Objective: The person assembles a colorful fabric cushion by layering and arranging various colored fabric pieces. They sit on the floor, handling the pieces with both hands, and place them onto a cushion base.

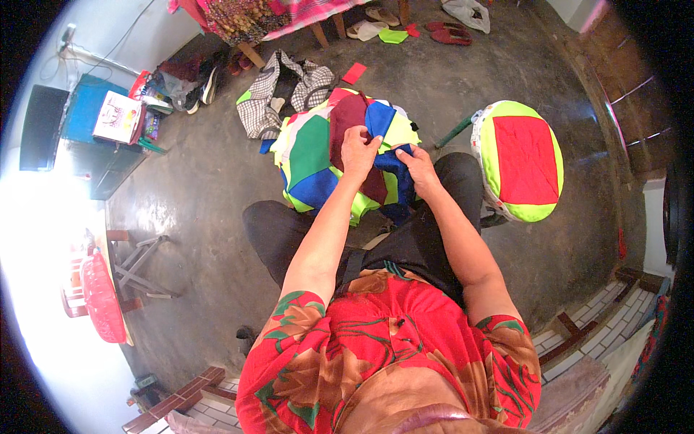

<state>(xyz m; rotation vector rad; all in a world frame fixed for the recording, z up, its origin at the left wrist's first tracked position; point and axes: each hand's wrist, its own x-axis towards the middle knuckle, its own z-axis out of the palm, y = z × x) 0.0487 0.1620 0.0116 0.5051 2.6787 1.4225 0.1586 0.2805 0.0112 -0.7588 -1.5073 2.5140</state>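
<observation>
A multicoloured patchwork cloth (309,148) of green, blue, maroon, white and lime patches lies heaped in front of my knees. My left hand (359,153) is closed on it where maroon meets a blue and a lime patch. Just to the right, my right hand (421,171) pinches the edge of a dark blue piece of fabric (392,166) between thumb and fingers. That blue fabric hangs down toward my right thigh. Whether it is joined to the patchwork I cannot tell. No needle or thread can be made out between my fingers.
To the right stands a round stool (528,159) with a red and lime cover. Beyond the patchwork lie a checked cloth (262,98) and a red scrap (354,73). Shoes (448,33) sit on the floor far ahead. A blue-topped cabinet (85,116) is at the left.
</observation>
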